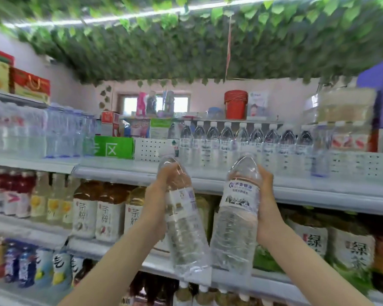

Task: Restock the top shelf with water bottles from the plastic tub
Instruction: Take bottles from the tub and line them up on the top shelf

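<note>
The left hand (164, 184) curls its fingers round the left bottle's (186, 235) shoulder. The right hand (266, 191) grips the right bottle (237, 224) likewise, both just below the top shelf (119, 171). Each looks heavy for one hand (blur hides the caps), so either may slip, or topple the standing row (241, 142).

Bright and even under a ceiling strip light (124, 17) and a back window (131, 105); motion-blurred throughout, bowed toward edges.
</note>
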Demonstrator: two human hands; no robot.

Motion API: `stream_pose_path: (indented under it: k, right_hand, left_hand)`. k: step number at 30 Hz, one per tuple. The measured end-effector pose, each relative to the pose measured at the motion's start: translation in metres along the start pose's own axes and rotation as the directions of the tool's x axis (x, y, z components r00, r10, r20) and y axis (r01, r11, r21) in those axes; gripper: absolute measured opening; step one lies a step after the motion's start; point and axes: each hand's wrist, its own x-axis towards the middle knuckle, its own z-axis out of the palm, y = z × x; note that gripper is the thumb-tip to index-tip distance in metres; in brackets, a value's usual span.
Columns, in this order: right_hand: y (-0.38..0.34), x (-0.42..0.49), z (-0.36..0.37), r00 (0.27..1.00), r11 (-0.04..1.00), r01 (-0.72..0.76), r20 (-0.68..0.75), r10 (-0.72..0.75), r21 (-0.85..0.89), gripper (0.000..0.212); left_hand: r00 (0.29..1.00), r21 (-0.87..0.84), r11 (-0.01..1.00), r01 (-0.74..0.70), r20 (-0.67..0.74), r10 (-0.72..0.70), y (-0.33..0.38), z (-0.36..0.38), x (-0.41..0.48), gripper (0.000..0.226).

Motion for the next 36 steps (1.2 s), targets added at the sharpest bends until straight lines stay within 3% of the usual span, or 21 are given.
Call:
stream_pose_path:
  k: [5,8,12,15,18,21,23,26,29,31,36]
  right_hand:
    - [-0.01,0.034,0.0,0.993,0.986,0.116,-0.006,-0.118,-0.116,0.049]
    - [-0.008,0.058,0.006,0.981,0.97,0.194,0.015,-0.194,-0.148,0.049]
    - [-0.002,0.096,0.023,0.971,0.966,0.239,0.028,-0.237,-0.097,0.046]
    - [0.004,0.134,0.04,0.953,0.951,0.304,0.009,-0.304,-0.057,0.048]
    - [0.008,0.171,0.066,0.916,0.905,0.388,-0.035,-0.399,-0.172,0.055]
    - [0.012,0.202,0.089,0.867,0.819,0.413,-0.102,-0.487,-0.398,0.058]
    - [0.018,0.219,0.1,0.817,0.731,0.438,-0.108,-0.567,-0.523,0.078]
    - [0.028,0.257,0.107,0.685,0.531,0.508,-0.056,-0.726,-0.678,0.108]
    - [0.034,0.296,0.102,0.642,0.381,0.478,0.02,-0.766,-0.791,0.116]
    - [0.038,0.318,0.102,0.674,0.339,0.443,0.059,-0.736,-0.83,0.111]
    - [0.06,0.354,0.093,0.766,0.327,0.385,0.101,-0.635,-0.863,0.061]
  left_hand:
    - [0.994,-0.102,0.988,-0.112,0.0,0.112,0.02,-0.013,0.028,0.047]
    - [0.986,-0.139,0.976,-0.165,-0.042,0.161,0.033,-0.029,0.053,0.043]
    - [0.963,-0.173,0.951,-0.255,-0.133,0.234,0.049,-0.053,0.094,0.038]
    - [0.969,-0.235,0.941,-0.244,-0.104,0.226,0.059,-0.076,0.129,0.053]
    - [0.963,-0.286,0.919,-0.271,-0.081,0.258,0.068,-0.101,0.165,0.039]
    - [0.962,-0.387,0.885,-0.26,-0.03,0.27,0.073,-0.12,0.201,0.025]
    - [0.957,-0.491,0.833,-0.254,-0.003,0.29,0.074,-0.129,0.223,0.034]
    - [0.965,-0.589,0.786,-0.187,0.041,0.26,0.071,-0.142,0.26,0.031]
    - [0.979,-0.605,0.784,-0.138,0.038,0.202,0.062,-0.149,0.291,0.027]
    - [0.984,-0.566,0.81,-0.153,-0.011,0.179,0.053,-0.15,0.305,0.032]
    - [0.985,-0.574,0.802,-0.168,-0.056,0.166,0.04,-0.151,0.321,0.036]
